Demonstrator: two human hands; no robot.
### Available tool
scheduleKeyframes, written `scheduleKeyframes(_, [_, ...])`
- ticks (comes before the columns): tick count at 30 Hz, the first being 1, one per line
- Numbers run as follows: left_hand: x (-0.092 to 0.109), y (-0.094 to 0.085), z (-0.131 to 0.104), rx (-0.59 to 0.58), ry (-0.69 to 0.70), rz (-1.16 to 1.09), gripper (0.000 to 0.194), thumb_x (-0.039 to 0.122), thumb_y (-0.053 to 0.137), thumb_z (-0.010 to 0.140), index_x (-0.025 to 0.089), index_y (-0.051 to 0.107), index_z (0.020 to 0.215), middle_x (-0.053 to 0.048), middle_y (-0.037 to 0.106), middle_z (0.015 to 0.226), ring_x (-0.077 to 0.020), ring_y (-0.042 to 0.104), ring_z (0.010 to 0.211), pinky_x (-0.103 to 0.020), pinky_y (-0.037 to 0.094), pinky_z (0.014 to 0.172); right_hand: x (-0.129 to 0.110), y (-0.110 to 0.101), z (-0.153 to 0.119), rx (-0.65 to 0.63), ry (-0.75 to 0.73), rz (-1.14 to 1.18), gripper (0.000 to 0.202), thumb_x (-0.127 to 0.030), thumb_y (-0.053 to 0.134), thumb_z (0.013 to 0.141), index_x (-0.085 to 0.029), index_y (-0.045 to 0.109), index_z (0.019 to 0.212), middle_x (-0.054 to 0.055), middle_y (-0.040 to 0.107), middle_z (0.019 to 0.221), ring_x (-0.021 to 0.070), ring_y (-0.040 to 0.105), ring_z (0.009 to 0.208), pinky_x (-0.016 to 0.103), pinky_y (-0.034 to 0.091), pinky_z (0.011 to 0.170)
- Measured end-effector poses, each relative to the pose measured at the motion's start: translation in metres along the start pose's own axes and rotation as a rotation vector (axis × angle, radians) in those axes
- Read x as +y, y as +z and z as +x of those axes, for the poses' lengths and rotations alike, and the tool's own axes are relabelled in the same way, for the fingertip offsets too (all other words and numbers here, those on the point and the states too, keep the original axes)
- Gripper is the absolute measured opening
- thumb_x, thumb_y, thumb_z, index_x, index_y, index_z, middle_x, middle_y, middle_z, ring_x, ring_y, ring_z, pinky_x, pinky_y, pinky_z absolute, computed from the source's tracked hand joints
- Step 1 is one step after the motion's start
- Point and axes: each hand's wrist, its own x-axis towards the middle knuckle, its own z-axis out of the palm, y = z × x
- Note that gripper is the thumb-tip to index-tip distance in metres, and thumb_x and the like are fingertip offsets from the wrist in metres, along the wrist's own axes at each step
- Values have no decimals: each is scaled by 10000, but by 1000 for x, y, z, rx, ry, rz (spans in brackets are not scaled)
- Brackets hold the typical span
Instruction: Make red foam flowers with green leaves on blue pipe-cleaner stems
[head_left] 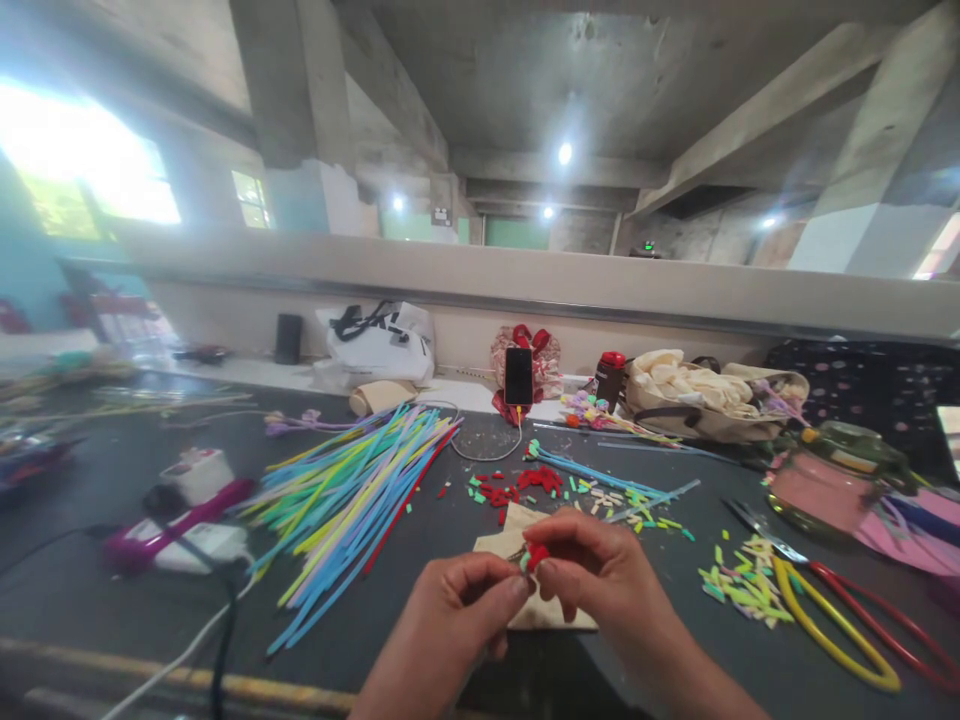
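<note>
Left-hand grip (466, 602) and right-hand grip (604, 568) pinch a small red-and-green piece (535, 556) above a beige pad (551, 615) on the worktop (671, 590).

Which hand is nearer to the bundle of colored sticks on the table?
Left. The left hand is to the right of the bundle of colored sticks, apart from it; the right hand is farther right, past the left.

Two grips (469, 600) (611, 570), one phone (518, 376) and one red-lidded bottle (609, 383) show.
</note>
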Motion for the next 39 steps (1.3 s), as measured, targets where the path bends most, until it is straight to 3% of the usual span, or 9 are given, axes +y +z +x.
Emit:
scheduleKeyframes(5, [-11,1,1,0,-59,-21,139,261,596,632,139,598,697,73,486,434,-54,389,398,-169,296,405,1,-1,0,9,21,-26,135,-222,662,676,-173,662,802,-25,573,596,89,552,503,154,437,398])
scheduleKeyframes(11, [-17,6,1,-3,-159,-65,156,230,573,626,165,498,746,71,536,490,-74,506,369,-166,363,359,1,2,0,50,58,-45,117,-229,663,676,-160,649,769,-30,590,548,96,567,483,166,447,409])
scheduleKeyframes(15, [-13,10,-1,146,-114,-167,252,212,581,602,171,507,840,86,519,536,-86,537,367,-170,383,334,2,3,-1,55,61,-31,121,-239,662,679,-161,646,771,-26,591,551,100,573,502,164,437,410])
scheduleKeyframes(20, [-15,13,-4,271,-44,-133,170,253,612,590,158,584,728,37,582,543,-105,556,438,-194,430,398,5,2,-1,53,48,-36,119,-243,655,685,-167,645,775,-23,591,592,106,579,523,169,440,409])
scheduleKeyframes(29, [-21,13,-11,368,40,137,163,259,609,602,183,676,729,4,650,550,-139,566,493,-205,456,458,5,5,-2,106,65,-38,106,-245,644,683,-163,622,746,-26,579,559,111,573,515,185,452,423])
scheduleKeyframes(39, [-29,11,-13,375,213,267,155,256,602,655,255,707,769,0,673,663,-142,598,559,-175,471,489,7,7,-2,120,115,-28,152,-263,653,668,-143,607,750,-16,587,554,113,569,520,199,458,438])
